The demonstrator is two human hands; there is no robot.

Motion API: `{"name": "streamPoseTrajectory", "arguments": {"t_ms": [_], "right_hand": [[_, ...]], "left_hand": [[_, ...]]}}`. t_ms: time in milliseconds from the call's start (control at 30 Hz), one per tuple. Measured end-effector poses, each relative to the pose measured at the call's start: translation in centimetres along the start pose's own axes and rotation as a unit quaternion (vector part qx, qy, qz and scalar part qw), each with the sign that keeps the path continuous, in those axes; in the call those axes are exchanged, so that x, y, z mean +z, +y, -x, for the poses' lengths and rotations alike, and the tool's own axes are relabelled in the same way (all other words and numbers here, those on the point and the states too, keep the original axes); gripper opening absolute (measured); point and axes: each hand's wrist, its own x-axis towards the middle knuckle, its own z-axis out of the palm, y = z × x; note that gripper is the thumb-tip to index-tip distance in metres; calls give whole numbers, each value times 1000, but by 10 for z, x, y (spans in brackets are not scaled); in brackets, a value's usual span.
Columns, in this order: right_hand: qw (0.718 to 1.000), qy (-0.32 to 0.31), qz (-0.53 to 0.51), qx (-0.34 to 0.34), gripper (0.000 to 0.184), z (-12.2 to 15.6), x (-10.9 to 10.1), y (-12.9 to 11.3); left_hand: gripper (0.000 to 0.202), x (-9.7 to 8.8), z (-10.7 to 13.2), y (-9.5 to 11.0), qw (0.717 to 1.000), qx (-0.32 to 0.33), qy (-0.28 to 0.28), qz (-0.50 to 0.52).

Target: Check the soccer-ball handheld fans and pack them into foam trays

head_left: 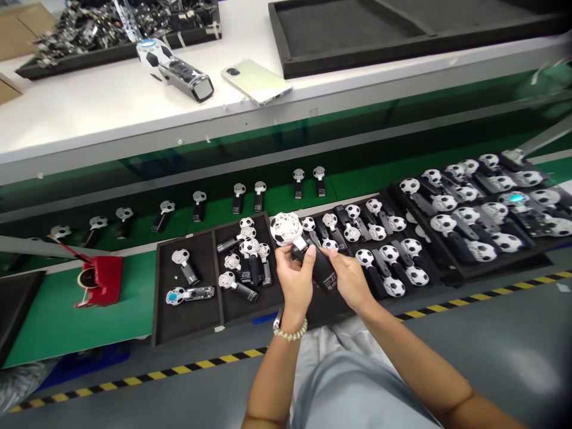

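Note:
A handheld fan [288, 229] with a white football-patterned head and black handle is between my hands, above the dark trays. My left hand [295, 274] wraps round its neck and upper handle, thumb on top. My right hand [351, 279] grips the handle's side with thumb and fingers. Print shows on the handle's lower end. Under and beside my hands lies a black foam tray [187, 328] with more such fans; one fan [190, 295] at its left has an uncovered handle with electronics showing. The fingers beneath the handle are hidden.
A green belt [277, 205] carries a spaced row of fans. More full trays [456, 268] lie at right. A red tape dispenser [100, 280] stands at left. On the white shelf [89, 119] are a phone [257, 82], a fan [179, 68] and a parts tray [196, 39].

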Motion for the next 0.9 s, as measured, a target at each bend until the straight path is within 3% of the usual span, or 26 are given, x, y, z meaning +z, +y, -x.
{"name": "streamPoseTrajectory", "arguments": {"t_ms": [133, 233, 333, 400, 467, 533, 633, 700, 767, 833, 900], "right_hand": [[992, -39, -119, 33, 60, 1, -4, -2], [985, -57, -151, 56, 65, -1, -11, -2], [995, -54, -61, 59, 68, -15, -29, -2], [996, -43, 80, -20, 55, -31, -48, -1], [957, -62, 244, -141, 53, -48, -72, 6], [888, -131, 376, -232, 62, -62, -94, 20], [799, -250, 477, -266, 55, -70, -117, 51], [776, -279, 503, -260, 51, -71, -122, 71], [771, -282, 507, -265, 51, -74, -117, 88], [773, -281, 493, -283, 52, -87, -106, 100], [785, -288, 471, -282, 52, -114, -95, 111]], "left_hand": [[33, 3, -2, 6, 999, 0, -23, 27], [34, 7, -6, 6, 999, -13, -36, 31], [34, 12, -14, 2, 997, -42, -62, 29], [35, 13, -21, -5, 990, -83, -112, 20], [37, 12, -29, -17, 969, -156, -191, -9], [39, 9, -34, -31, 928, -247, -276, -47], [42, 3, -34, -55, 860, -346, -367, -82], [46, 1, -30, -71, 845, -337, -398, -120], [59, -3, -26, -85, 850, -276, -398, -208], [68, -12, -24, -97, 857, -206, -347, -319], [62, -28, -26, -106, 865, -173, -267, -388]]}}
